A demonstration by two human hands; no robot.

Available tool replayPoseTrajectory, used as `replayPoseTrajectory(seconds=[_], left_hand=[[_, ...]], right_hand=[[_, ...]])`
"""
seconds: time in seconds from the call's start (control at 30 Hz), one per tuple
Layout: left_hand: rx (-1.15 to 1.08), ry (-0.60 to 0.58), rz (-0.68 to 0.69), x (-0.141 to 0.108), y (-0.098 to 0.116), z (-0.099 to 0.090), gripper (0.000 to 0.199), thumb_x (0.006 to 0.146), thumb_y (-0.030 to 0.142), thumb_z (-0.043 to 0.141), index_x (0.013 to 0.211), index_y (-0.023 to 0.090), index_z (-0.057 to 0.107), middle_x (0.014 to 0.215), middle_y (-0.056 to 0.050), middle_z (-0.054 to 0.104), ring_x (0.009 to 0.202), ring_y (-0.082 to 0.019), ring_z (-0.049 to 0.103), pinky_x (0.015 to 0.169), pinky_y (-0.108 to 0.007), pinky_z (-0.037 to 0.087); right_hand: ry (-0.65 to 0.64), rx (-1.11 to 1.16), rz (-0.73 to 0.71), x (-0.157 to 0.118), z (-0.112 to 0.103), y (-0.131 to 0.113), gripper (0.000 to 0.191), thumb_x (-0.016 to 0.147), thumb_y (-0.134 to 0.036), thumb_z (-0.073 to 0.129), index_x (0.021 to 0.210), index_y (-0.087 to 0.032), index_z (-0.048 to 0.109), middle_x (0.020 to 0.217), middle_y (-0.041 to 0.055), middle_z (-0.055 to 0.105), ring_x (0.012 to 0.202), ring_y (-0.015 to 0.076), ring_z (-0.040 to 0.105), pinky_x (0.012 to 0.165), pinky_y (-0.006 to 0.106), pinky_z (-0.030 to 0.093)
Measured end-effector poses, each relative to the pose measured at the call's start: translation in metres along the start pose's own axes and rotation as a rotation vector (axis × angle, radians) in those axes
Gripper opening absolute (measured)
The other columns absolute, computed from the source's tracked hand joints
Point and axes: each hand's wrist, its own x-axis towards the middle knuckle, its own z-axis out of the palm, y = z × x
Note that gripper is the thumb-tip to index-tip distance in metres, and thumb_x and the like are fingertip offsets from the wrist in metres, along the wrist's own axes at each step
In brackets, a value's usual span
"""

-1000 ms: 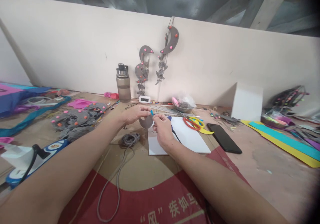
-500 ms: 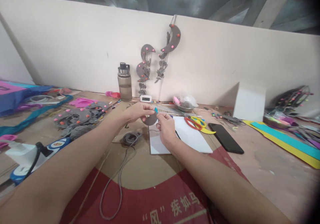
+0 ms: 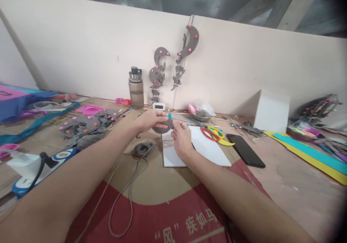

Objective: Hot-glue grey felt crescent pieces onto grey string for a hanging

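Observation:
Between my two hands is a grey felt piece (image 3: 162, 128) with a rounded lower edge. My left hand (image 3: 151, 120) pinches it from the left, and a small bright blue bit (image 3: 170, 116) shows at its upper right. The fingertips of my right hand (image 3: 182, 134) are closed at the piece's right edge; whatever they pinch there is too small to make out. A grey cord (image 3: 131, 188) lies below, with a coiled bundle (image 3: 143, 149) near my left wrist and a strand running toward my right hand. Under my right hand is a white board (image 3: 214, 152).
Red-handled scissors (image 3: 210, 133), yellow-handled scissors (image 3: 217, 131) and a black phone (image 3: 245, 150) lie to the right. A water bottle (image 3: 136, 91) and small clock (image 3: 158, 106) stand behind. Grey felt pieces with coloured balls (image 3: 84, 125) and a power strip (image 3: 63, 156) are at left.
My left fingers have spread lower across the felt piece. My right fingertips have shifted slightly right along its edge. The whole view has moved a little.

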Motion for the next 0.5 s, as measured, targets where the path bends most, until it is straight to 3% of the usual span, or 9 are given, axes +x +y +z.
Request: replayPoseTrajectory(seconds=[0.5], left_hand=[[0.047, 0.003, 0.035, 0.0011, -0.0022, 0.0048, 0.037, 0.061, 0.04, 0.088, 0.082, 0.011, 0.075, 0.088, -0.007, 0.073, 0.078, -0.014, 0.067, 0.08, -0.033, 0.058]], right_hand=[[0.048, -0.019, 0.008, 0.0027, -0.0008, -0.001, 0.024, 0.06, -0.034, 0.071, 0.068, -0.019, 0.054, 0.063, -0.0078, 0.045, 0.052, 0.0052, 0.028, 0.047, 0.023, 0.021]])
